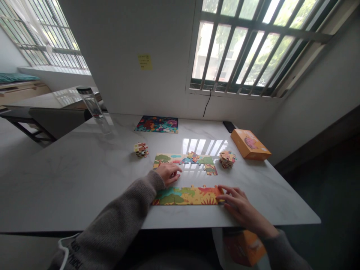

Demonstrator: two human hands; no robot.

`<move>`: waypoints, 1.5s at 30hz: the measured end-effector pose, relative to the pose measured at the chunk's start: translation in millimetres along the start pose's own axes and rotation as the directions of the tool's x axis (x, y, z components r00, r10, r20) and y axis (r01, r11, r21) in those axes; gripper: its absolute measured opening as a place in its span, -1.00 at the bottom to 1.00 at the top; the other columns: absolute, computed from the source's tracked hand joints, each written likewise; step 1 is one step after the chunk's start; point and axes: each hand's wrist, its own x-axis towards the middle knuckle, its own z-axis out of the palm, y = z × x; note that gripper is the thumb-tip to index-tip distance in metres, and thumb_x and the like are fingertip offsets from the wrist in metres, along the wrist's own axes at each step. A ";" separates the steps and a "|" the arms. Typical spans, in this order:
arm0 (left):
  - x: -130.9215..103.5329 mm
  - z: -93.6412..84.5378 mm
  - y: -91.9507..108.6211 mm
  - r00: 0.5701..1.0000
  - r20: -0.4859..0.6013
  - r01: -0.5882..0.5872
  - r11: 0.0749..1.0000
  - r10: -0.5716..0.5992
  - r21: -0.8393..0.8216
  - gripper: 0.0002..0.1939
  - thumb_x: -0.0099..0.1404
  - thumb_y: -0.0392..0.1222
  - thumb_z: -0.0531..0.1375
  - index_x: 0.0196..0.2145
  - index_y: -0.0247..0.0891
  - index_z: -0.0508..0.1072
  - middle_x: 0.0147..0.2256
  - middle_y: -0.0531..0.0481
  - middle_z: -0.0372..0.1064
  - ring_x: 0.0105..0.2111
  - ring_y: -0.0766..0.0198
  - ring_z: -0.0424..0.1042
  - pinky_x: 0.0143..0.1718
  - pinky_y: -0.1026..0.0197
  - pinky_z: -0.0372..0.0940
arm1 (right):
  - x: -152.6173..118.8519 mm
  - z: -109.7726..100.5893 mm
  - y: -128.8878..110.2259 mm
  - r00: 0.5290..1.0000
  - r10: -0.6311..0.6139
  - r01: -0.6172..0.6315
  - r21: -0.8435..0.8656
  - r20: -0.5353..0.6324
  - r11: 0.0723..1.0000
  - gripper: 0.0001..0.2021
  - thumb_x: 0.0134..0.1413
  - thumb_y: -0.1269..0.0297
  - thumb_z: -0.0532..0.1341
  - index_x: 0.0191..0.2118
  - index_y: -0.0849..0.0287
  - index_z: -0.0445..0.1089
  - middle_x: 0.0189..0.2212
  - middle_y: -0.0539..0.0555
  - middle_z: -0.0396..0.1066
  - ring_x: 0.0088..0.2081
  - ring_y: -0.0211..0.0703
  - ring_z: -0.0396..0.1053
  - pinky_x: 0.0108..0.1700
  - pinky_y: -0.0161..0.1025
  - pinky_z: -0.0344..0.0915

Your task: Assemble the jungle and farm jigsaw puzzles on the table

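Note:
Two joined parts of a jigsaw puzzle lie on the white marbled table. The near strip (185, 195) is yellow, green and red; the far part (161, 158) bends down at its right end. My right hand (236, 202) rests its fingertips on the right end of the near strip, fingers spread. My left hand (168, 173) lies over the left side of the puzzle between the two parts, fingers loosely stretched, hiding some pieces. Some loose pieces (193, 156) lie on the far part's upper edge. Stacks of pieces stand left (141, 149) and right (227, 159).
A dark, colourful picture sheet (159, 124) lies at the back. An orange box (250, 144) and a black phone (229, 126) are at the right. A glass bottle (91, 103) stands at the back left. Another orange box (247, 247) shows below the table edge (298, 224).

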 end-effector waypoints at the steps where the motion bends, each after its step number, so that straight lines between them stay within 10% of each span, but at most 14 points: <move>1: 0.0 0.5 -0.2 1.000 -0.006 -0.006 1.000 0.006 0.001 -0.79 0.32 -0.17 0.13 -0.16 -0.20 0.52 -0.41 0.02 0.47 -0.34 0.24 0.43 -0.16 0.16 0.32 | 0.6 -1.4 -1.7 1.000 -0.002 0.002 0.009 0.001 1.000 -0.72 0.30 0.18 0.14 0.05 -0.18 0.47 0.28 0.05 0.24 0.18 0.15 0.23 0.17 0.20 0.26; 9: 1.5 -7.9 3.3 0.998 -0.044 -0.039 0.999 0.039 0.006 -0.81 0.33 -0.23 0.12 -0.18 -0.22 0.52 -0.44 0.02 0.46 -0.37 0.24 0.42 -0.22 0.18 0.32 | 60.8 -19.6 -22.8 0.984 -0.072 0.103 0.185 -0.166 0.977 -0.72 0.36 0.19 0.08 0.09 0.01 0.41 0.02 0.16 0.41 0.08 0.01 0.35 0.13 -0.04 0.33; 21: 1.2 -1.3 -11.9 0.995 -0.088 -0.043 0.997 0.049 0.066 -0.85 0.29 -0.25 0.14 -0.22 -0.20 0.50 -0.48 0.05 0.44 -0.44 0.25 0.40 -0.26 0.17 0.27 | 214.1 14.1 -1.9 0.989 0.020 -0.034 -0.090 -0.144 0.995 -0.63 0.23 0.29 0.23 0.14 0.22 0.38 -0.06 0.23 0.36 -0.05 0.00 0.37 0.00 -0.16 0.31; 31: 1.7 -4.0 -7.5 0.997 -0.076 -0.014 0.998 0.018 0.060 -0.83 0.30 -0.24 0.14 -0.20 -0.18 0.51 -0.45 0.05 0.46 -0.40 0.24 0.43 -0.24 0.16 0.29 | 224.8 12.2 -6.9 0.990 -0.032 0.020 -0.090 -0.136 0.996 -0.48 0.08 0.43 0.31 0.19 0.16 0.31 -0.09 0.18 0.27 -0.08 -0.05 0.35 0.01 -0.18 0.31; 37: 3.0 -12.2 -0.3 0.992 -0.127 0.037 0.996 -0.027 0.081 -0.83 0.29 -0.27 0.14 -0.19 -0.18 0.51 -0.45 0.05 0.46 -0.41 0.25 0.40 -0.25 0.16 0.27 | 216.7 -6.2 -21.2 0.995 0.018 -0.003 0.152 -0.096 0.988 -0.93 0.24 0.33 0.19 -0.23 0.16 0.41 -0.44 0.00 0.38 -0.43 -0.24 0.33 -0.35 -0.30 0.24; 45: 3.9 -19.5 8.5 0.934 -0.330 0.132 0.991 -0.134 -0.027 -0.52 0.16 0.03 0.34 -0.05 -0.21 0.35 -0.29 0.01 0.41 -0.38 0.24 0.37 -0.26 0.16 0.32 | 193.7 21.1 -58.3 0.994 0.056 0.045 0.823 -0.092 0.567 -0.59 0.08 -0.08 0.32 -0.38 0.11 0.18 -0.57 -0.05 0.42 -0.51 -0.20 0.44 -0.44 -0.24 0.36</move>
